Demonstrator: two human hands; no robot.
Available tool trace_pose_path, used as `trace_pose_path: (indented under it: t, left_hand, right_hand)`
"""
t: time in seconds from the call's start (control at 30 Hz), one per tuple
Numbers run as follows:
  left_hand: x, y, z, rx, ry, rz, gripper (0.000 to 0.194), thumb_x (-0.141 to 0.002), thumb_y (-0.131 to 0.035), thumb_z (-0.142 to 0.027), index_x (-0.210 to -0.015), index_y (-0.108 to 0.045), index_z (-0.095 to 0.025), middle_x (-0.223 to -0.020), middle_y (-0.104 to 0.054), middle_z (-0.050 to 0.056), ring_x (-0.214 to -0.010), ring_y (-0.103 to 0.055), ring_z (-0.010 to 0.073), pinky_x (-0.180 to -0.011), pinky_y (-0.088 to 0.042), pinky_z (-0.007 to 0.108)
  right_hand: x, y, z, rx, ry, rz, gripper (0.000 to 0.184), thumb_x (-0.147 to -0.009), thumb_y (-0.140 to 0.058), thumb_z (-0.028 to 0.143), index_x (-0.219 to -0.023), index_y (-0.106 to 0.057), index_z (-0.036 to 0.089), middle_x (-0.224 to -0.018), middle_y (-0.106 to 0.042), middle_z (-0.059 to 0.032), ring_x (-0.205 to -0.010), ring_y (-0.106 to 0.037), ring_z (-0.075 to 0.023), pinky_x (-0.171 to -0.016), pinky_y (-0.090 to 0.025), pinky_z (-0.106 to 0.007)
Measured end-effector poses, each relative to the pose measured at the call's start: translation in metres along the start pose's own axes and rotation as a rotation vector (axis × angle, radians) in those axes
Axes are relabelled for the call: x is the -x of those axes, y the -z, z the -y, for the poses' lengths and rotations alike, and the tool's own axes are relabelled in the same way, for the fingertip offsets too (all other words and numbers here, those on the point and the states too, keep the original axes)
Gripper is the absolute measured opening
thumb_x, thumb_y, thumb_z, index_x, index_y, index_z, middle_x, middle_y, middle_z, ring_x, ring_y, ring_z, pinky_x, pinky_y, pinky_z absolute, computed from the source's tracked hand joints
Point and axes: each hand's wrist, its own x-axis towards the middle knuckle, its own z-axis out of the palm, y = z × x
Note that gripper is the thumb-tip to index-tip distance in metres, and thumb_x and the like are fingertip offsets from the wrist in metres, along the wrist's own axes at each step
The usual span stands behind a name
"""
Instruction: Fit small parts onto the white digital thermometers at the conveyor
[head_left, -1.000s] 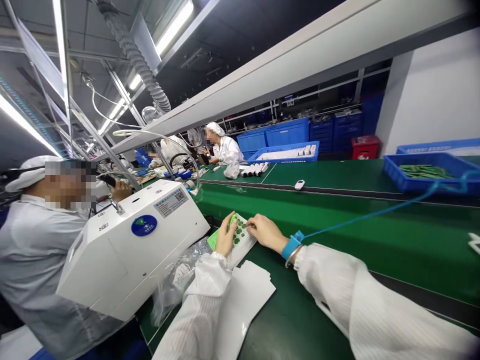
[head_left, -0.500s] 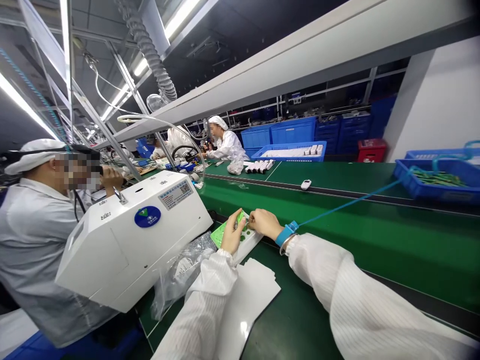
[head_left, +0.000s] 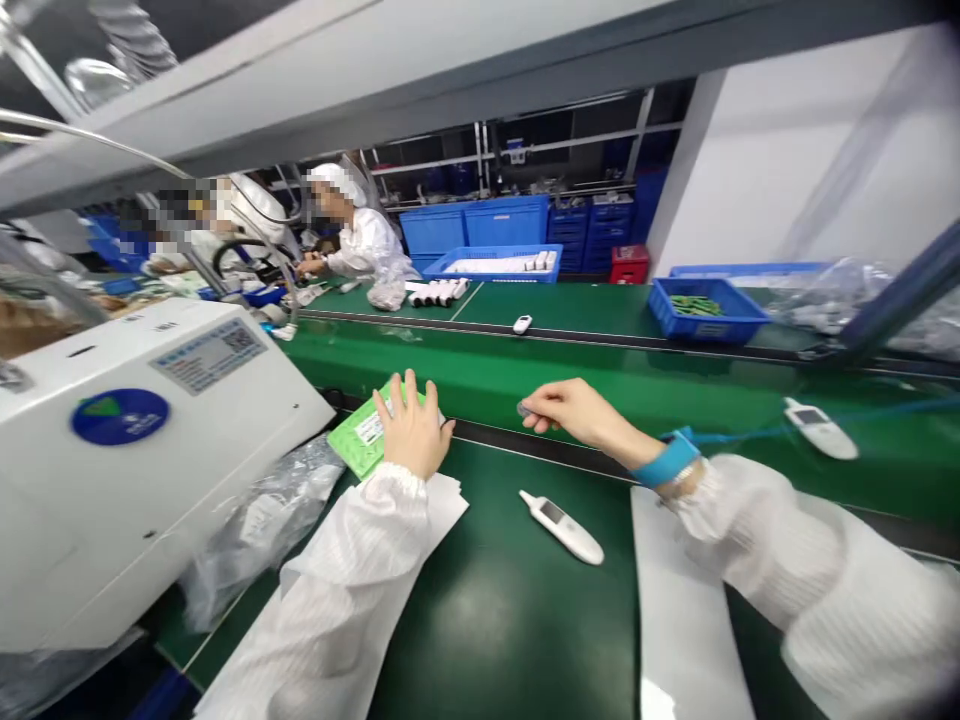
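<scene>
Shows right hand [head_left: 581,412] shifted off green tray [head_left: 358,440] since the earlier frame, now well apart from left hand [head_left: 412,435]. Pinches disc [head_left: 523,409] between closed right thumb and fingertips, above dark strip beside belt [head_left: 480,370]. Spreads left fingers open over tray, touching it at near right. Leaves white device [head_left: 574,535] on bench [head_left: 480,620], just nearside of disc and closer to right hand; runs its long axis aslant, thin tip far-left, broad end near-right. Shows second device [head_left: 821,428] farther right, beyond right wrist.
</scene>
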Motion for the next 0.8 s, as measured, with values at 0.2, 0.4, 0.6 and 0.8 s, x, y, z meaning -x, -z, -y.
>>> trace_pose_path:
  t: [0.2,0.4,0.6,0.8]
  left_hand:
    - [0.048,0.000,-0.087,-0.003,-0.074,0.635,0.072,-0.082,-0.035,-0.071,-0.084,-0.075,-0.010,-0.091,-0.073,0.022,-0.092,-0.068,0.0399,-0.077,-0.051,0.045]
    - [0.069,-0.032,-0.124,0.009,0.023,0.615,0.064,-0.080,-0.048,-0.064,-0.093,-0.070,-0.006,-0.096,-0.071,0.027,-0.097,-0.066,0.0429,-0.080,-0.048,0.048]
    - [0.077,-0.034,-0.130,0.214,0.083,0.538,0.024,-0.078,-0.059,-0.033,-0.090,-0.060,-0.013,-0.092,-0.070,0.022,-0.096,-0.065,0.0428,-0.082,-0.046,0.053]
    - [0.069,-0.012,-0.149,0.911,0.111,0.512,0.036,-0.094,-0.029,-0.049,-0.107,-0.043,-0.018,-0.087,-0.067,0.007,-0.081,-0.071,0.0233,-0.072,-0.056,0.036]
  right_hand:
    - [0.097,0.031,-0.026,-0.207,-0.102,-0.103,0.030,-0.075,-0.066,0.043,-0.085,-0.071,0.015,-0.083,-0.077,-0.0089,-0.066,-0.068,-0.0163,-0.061,-0.051,-0.028]
    - [0.133,0.031,-0.036,-0.371,-0.022,-0.277,0.022,-0.073,-0.071,0.039,-0.082,-0.073,0.020,-0.083,-0.075,-0.0028,-0.070,-0.066,-0.0150,-0.070,-0.053,-0.029]
    - [0.138,0.048,-0.033,-0.454,0.027,-0.261,0.017,-0.074,-0.071,0.035,-0.083,-0.074,0.021,-0.080,-0.074,-0.0007,-0.072,-0.065,-0.0141,-0.071,-0.053,-0.028]
    - [0.147,0.067,-0.026,-0.499,0.079,-0.334,0.012,-0.074,-0.072,0.033,-0.081,-0.075,0.024,-0.077,-0.074,0.0016,-0.071,-0.065,-0.0128,-0.069,-0.052,-0.025]
